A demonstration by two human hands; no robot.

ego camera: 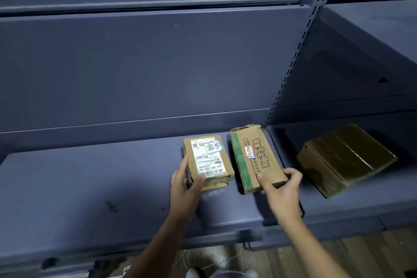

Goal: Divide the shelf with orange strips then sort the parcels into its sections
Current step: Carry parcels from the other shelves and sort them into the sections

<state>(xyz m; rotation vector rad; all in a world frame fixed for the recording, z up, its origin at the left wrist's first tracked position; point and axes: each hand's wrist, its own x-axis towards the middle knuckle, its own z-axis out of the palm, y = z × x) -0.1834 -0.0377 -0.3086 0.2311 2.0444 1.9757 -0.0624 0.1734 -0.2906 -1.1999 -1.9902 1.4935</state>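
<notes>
Head view: no orange strips anywhere on the shelf (90, 178), so dividing looks undone. Left hand (184, 184) clasps the labelled parcel (208, 160), right hand (282, 189) pinches the green-edged parcel (252, 158); a taped parcel (345, 158) waits in the neighbouring bay.

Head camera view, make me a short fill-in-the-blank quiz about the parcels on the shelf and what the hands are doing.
1. The left hand grips the parcel with the white ____ label.
2. The right hand holds the parcel with the ____ stripe along one side.
3. The dark taped parcel lies to the ____ of the slotted upright, touched by neither hand.
4. The number of parcels on the blue shelf is ____.

Missing words: shipping; green; right; three
</notes>
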